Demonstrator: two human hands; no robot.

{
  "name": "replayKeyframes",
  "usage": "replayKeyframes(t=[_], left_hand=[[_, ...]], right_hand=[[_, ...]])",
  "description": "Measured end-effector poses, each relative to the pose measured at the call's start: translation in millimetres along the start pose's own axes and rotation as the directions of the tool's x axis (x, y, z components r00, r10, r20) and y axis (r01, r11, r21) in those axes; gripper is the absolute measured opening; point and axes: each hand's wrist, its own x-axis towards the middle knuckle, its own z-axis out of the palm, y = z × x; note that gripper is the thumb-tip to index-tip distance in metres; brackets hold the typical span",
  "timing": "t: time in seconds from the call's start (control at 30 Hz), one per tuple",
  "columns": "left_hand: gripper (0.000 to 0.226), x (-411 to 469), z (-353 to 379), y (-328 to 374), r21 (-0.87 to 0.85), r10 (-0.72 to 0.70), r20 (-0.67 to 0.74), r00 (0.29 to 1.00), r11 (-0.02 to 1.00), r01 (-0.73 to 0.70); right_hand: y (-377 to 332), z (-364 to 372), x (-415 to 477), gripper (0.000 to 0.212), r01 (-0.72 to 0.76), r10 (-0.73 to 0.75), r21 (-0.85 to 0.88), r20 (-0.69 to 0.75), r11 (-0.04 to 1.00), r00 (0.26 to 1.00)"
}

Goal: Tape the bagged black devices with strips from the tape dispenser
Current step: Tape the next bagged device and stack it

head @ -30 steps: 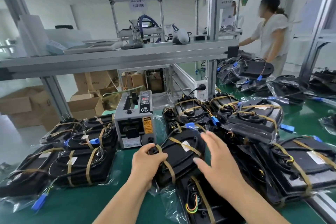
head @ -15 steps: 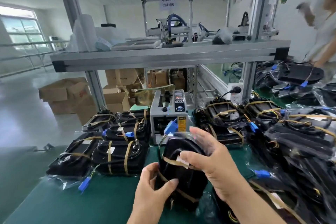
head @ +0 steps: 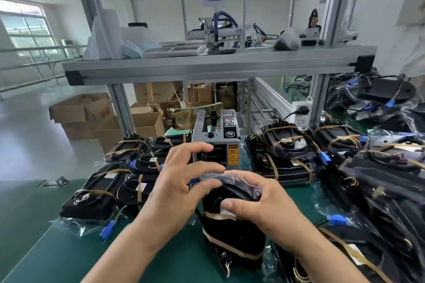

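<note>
Holding a bagged black device (head: pixel 232 225) upright over the green table (head: pixel 57 257), the person's right hand (head: pixel 259 204) grips its upper right side while the left hand (head: pixel 181 184) pinches the bag's plastic top edge. Tape bands already cross it. Tape dispenser (head: pixel 217 138) sits just behind, taped devices (head: pixel 110 186) stacked left, more piled right (head: pixel 285 151).

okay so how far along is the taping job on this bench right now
Done: the stack left of the tape dispenser already wears tan strips. In hand: left hand and right hand hold a bagged device, already cross-taped. Left: the right-hand pile looks partly taped; I can't count what remains.
</note>
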Motion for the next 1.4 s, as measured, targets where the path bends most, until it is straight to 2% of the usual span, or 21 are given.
replayKeyframes(t=[0.07,0.2,0.3,0.4,0.5,0.6,0.7,0.83,0.9,0.97,1.03,1.13,1.2,1.27,1.4], left_hand=[[0.011,8,-5,0,-0.023,0.018,0.086,0.996,1.000,-0.016],[0.016,20,-6,-1,-0.054,-0.003,0.125,0.992,0.998,0.010],[0.006,21,-7,-8,-0.105,0.009,0.194,0.981,0.994,0.012],[0.020,20,-3,-12,-0.186,0.018,0.271,0.963,0.982,0.034],[0.003,23,4,-7,-0.295,0.010,0.190,0.982,0.954,0.048],[0.009,30,5,-7,-0.368,-0.069,0.118,0.991,0.924,0.108],[0.012,36,10,-6,-0.398,-0.179,0.061,0.982,0.898,0.189],[0.007,35,18,-4,-0.432,-0.229,0.048,0.972,0.873,0.226],[0.015,36,19,-9,-0.454,-0.271,0.012,0.963,0.856,0.247],[0.017,36,22,-21,-0.461,-0.424,-0.054,0.904,0.814,0.354],[0.020,33,32,-35,-0.474,-0.612,-0.076,0.787,0.717,0.511],[0.022,31,55,-53,-0.607,-0.814,0.067,0.577,0.425,0.672],[0.019,35,67,-61,-0.683,-0.878,0.166,0.448,0.226,0.695],[0.017,44,75,-67,-0.722,-0.901,0.251,0.354,0.069,0.688],[0.026,68,86,-78,-0.727,-0.880,0.386,0.278,-0.105,0.678]], right_hand=[[0,-1,0,0.042,-0.020,0.020,0.010,-0.002,1.000,1.000],[0,-2,-1,0.050,-0.041,0.041,-0.001,0.013,0.999,0.999],[0,-5,-2,0.050,-0.057,0.057,0.016,-0.008,0.998,0.998],[-1,-8,-2,0.044,-0.052,0.052,0.011,-0.001,0.999,0.999],[-3,-9,-3,0.045,-0.052,0.052,-0.016,0.015,0.999,0.999],[-2,-5,-5,0.058,-0.056,0.061,-0.069,0.060,0.996,0.996],[1,-2,-6,0.071,-0.077,0.082,-0.115,0.036,0.990,0.996],[2,-3,-5,0.061,-0.074,0.072,-0.084,-0.031,0.994,0.997],[3,-7,-6,0.050,-0.063,0.052,-0.096,-0.112,0.993,0.992],[4,-13,-5,0.038,-0.055,0.026,-0.129,-0.215,0.990,0.976],[6,-20,-4,0.029,-0.050,0.010,-0.126,-0.301,0.991,0.954],[12,-24,1,0.023,-0.043,0.008,-0.082,-0.386,0.996,0.923],[16,-21,2,0.027,-0.050,0.011,-0.082,-0.415,0.995,0.910],[20,-17,2,0.034,-0.056,0.014,-0.081,-0.451,0.995,0.893],[24,-13,1,0.045,-0.045,0.007,-0.064,-0.497,0.997,0.868]])
